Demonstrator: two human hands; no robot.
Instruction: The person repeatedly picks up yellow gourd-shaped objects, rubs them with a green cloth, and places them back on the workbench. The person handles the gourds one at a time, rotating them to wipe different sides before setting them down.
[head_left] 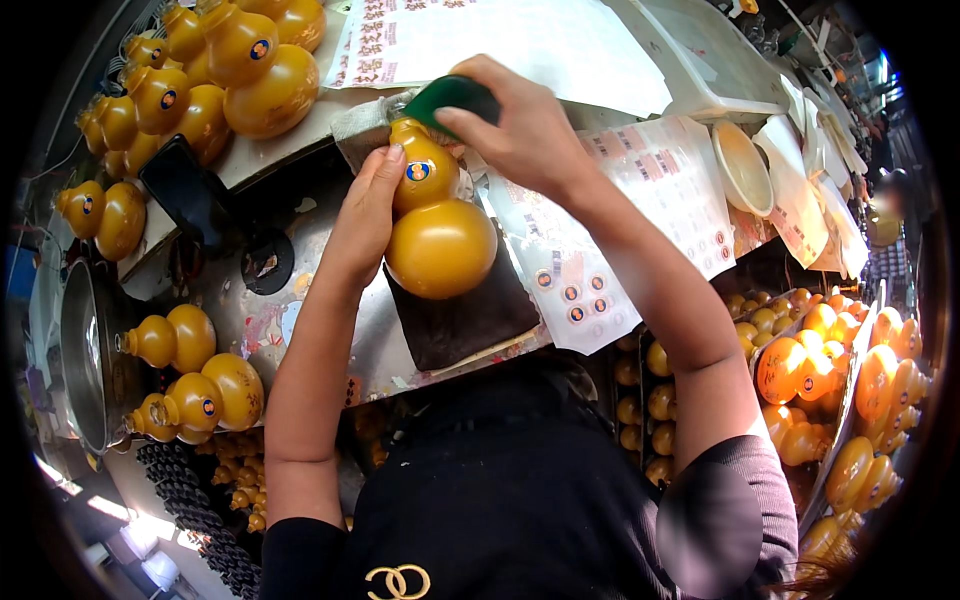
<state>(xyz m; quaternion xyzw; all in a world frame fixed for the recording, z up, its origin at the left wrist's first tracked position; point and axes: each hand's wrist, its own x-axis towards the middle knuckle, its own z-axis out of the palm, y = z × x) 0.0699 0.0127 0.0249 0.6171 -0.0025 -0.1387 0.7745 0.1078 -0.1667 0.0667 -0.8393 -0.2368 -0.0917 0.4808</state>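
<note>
A glossy yellow-brown gourd-shaped bottle (441,250) lies over a dark pad (450,330), its narrow end pointing away from me. My left hand (376,200) grips the bottle's upper bulb from the left side, thumb near the neck. On that bulb is a small round blue-and-orange sticker (418,171). My right hand (520,125) is closed on a dark green flat piece (450,102), with fingers and thumb on either side of it. The green piece is at the bottle's neck; whether they touch is hard to tell. A sheet of stickers (570,240) lies to the right.
Several gourd bottles (270,90) stand at the far left, others (232,388) near left beside a metal basin (85,350). A phone on a stand (185,190) rises left of my forearm. A printed sheet (500,45), plastic tray (700,60) and bowl (742,168) lie beyond.
</note>
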